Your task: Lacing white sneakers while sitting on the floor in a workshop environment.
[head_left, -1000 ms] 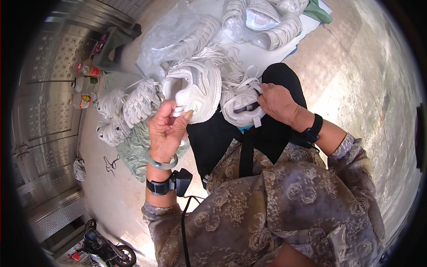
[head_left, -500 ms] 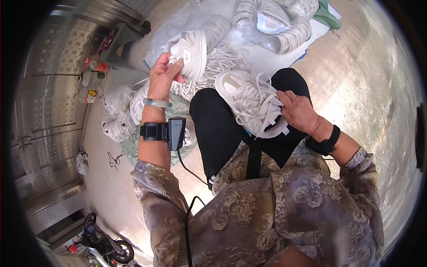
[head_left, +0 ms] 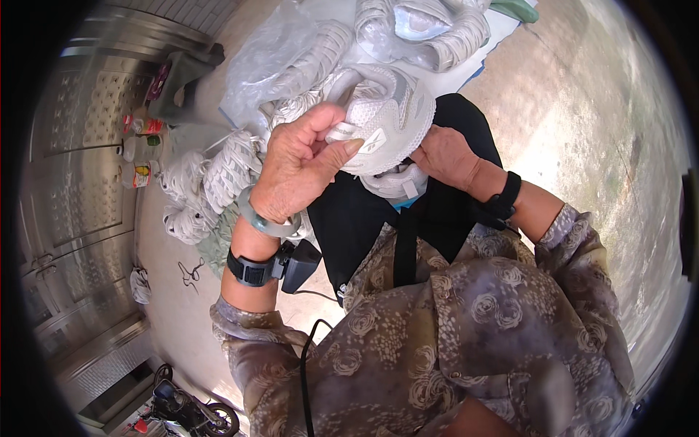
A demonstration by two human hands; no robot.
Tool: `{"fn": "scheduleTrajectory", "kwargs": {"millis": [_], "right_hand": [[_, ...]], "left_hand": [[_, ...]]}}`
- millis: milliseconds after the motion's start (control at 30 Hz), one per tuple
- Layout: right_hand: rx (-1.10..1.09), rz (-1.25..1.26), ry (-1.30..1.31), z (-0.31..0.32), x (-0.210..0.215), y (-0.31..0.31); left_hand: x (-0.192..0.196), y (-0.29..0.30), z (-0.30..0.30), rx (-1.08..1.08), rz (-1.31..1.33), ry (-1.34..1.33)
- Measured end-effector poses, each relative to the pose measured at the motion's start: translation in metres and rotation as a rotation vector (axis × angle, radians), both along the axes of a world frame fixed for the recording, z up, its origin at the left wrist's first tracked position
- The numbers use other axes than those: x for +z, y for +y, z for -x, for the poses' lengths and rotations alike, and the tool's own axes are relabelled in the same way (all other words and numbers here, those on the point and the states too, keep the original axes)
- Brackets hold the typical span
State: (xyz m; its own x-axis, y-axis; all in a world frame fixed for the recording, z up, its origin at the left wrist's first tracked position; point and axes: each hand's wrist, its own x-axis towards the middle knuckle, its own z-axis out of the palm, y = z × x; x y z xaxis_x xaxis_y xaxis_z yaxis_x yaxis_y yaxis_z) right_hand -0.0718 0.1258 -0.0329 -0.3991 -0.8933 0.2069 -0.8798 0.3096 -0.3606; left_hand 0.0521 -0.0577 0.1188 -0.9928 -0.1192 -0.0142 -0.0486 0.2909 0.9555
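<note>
A white mesh sneaker (head_left: 389,109) is held over my lap, above my black trousers (head_left: 368,218). My left hand (head_left: 302,164) pinches its tongue and front between thumb and fingers. My right hand (head_left: 444,156) grips the shoe from the right side, partly under it. A second white shoe (head_left: 397,186) lies on my lap just below, mostly hidden by the first. A pale bangle and a black wrist device sit on my left wrist, a black band on my right wrist.
Bundles of white shoelaces (head_left: 211,178) lie on the floor at my left, with more (head_left: 444,36) in clear plastic bags (head_left: 277,54) ahead. Scissors (head_left: 191,273) lie on the concrete. Small bottles (head_left: 138,156) stand by a metal door (head_left: 73,182). A motorbike (head_left: 186,411) stands behind.
My left hand has brought its white shoe from the far left back over my lap. My right hand has come up to hold that shoe; the other shoe now lies under it.
</note>
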Motion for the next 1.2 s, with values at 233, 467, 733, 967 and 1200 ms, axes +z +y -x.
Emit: {"fn": "scheduleTrajectory", "kwargs": {"millis": [233, 467, 733, 967, 1200], "right_hand": [[-0.28, 0.011, -1.235, 0.042, 0.023, 0.027], [-0.195, 0.281, -0.687, 0.034, 0.031, 0.02], [0.149, 0.161, -0.136, 0.0, 0.04, 0.024], [0.222, 0.103, -0.165, -0.006, 0.036, 0.026], [0.213, 0.106, -0.44, 0.007, 0.047, 0.024]], "left_hand": [[-0.018, 0.049, -0.032, -0.149, 0.645, 0.039], [-0.073, 0.067, -0.018, -0.238, 0.875, -0.083], [-0.109, 0.079, -0.033, -0.392, 0.939, 0.045], [-0.132, 0.075, -0.041, -0.438, 0.911, 0.129], [-0.086, 0.039, -0.055, -0.181, 0.545, 0.392]]}}
